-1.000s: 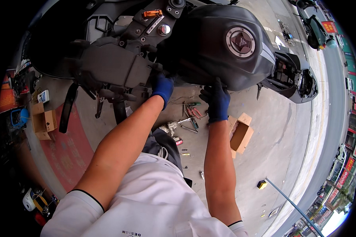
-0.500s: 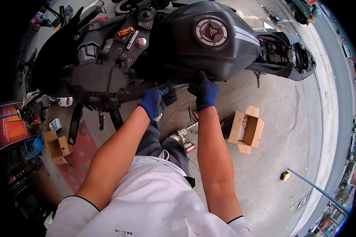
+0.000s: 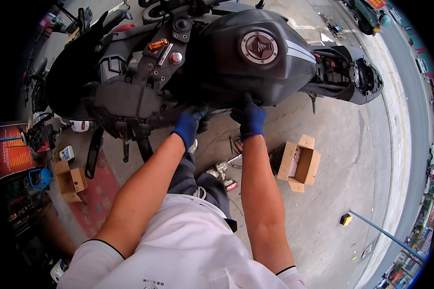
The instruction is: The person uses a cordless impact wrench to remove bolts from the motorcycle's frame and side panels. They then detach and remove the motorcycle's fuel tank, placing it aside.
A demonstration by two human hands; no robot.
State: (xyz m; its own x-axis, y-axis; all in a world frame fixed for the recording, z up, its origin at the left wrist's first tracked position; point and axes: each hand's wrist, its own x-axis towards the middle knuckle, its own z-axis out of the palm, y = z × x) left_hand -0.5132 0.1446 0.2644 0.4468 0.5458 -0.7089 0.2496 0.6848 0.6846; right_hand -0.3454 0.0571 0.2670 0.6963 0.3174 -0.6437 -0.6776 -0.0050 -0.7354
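Beside the fuel tank [image 3: 272,77] of the motorcycle [image 3: 217,65] at far centre, my left hand [image 3: 190,123] and right hand [image 3: 250,117] bend fingers whose grip I cannot tell, the tail section [image 3: 354,77] already uncovered, what remains unclear.

The motorcycle [image 3: 284,77] stands before the hands [image 3: 250,119]; on the ground [image 3: 337,202], tools [image 3: 221,168] lie between 2 boxes [image 3: 287,160].

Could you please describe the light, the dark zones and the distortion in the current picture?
Head view: soft daylight, the concrete floor fairly evenly lit; head view: the grip of the left hand blends into the dark parts of the motorcycle, hard to read; head view: fisheye bends the pale roadside strip, and the corners go black.
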